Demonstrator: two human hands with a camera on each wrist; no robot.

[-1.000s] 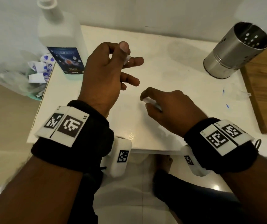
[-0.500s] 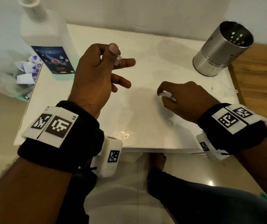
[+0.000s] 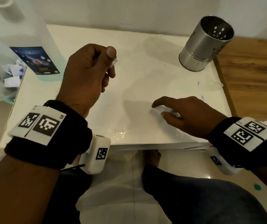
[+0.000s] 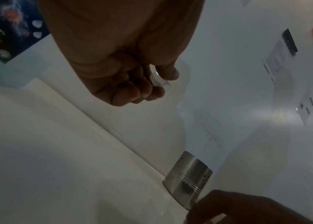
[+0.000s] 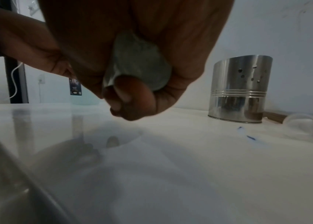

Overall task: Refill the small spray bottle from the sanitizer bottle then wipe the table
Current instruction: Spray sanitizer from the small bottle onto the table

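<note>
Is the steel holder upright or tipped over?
Upright: the steel holder stands on its base on the table, its open mouth up.

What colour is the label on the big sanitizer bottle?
The label is dark blue with pale droplet shapes and a reddish burst at its centre; the head view shows it best.

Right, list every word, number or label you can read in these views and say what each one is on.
"LS": on the white tag of the left wristband.
Label on the sanitizer bottle: large heading and small lines too blurred to read.
Papers on the wall: print too small to read.
Square black-and-white code tags on both wristbands: patterns, not text.
Steel holder: no text.
</note>
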